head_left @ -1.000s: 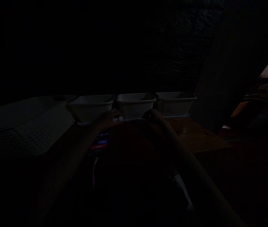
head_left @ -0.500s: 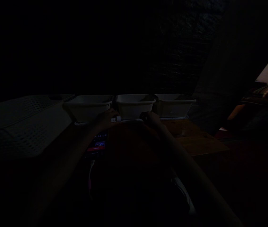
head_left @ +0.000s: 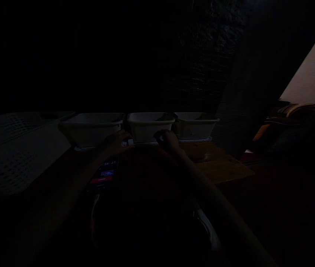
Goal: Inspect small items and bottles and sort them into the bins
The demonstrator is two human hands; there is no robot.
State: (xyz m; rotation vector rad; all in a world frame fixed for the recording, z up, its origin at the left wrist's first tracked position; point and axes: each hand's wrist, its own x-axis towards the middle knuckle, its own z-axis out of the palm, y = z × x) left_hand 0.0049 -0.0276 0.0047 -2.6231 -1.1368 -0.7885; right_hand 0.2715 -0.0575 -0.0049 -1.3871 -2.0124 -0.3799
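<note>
The scene is very dark. My left hand (head_left: pixel 115 142) is in front of the left tub (head_left: pixel 96 129), its fingers closed around a small white block-like piece (head_left: pixel 129 142). My right hand (head_left: pixel 169 141) is before the middle tub (head_left: pixel 148 131), with thumb and fingertips bent together in a pinch. Whether anything sits between those fingertips is too dark to make out. A third pale tub (head_left: pixel 195 128) stands at the right end of the row.
A lit phone (head_left: pixel 103 176) lies on the wooden table (head_left: pixel 224 168) under my left forearm, with a cable (head_left: pixel 93 215) running from it. A perforated basket (head_left: pixel 21 148) stands at left. Near my right forearm is a pale strip (head_left: pixel 209 230).
The view has turned to the right, so the tubs, phone and both hands appear farther left. My left hand keeps the small white piece; the right fingers stay curled near the middle tub.
</note>
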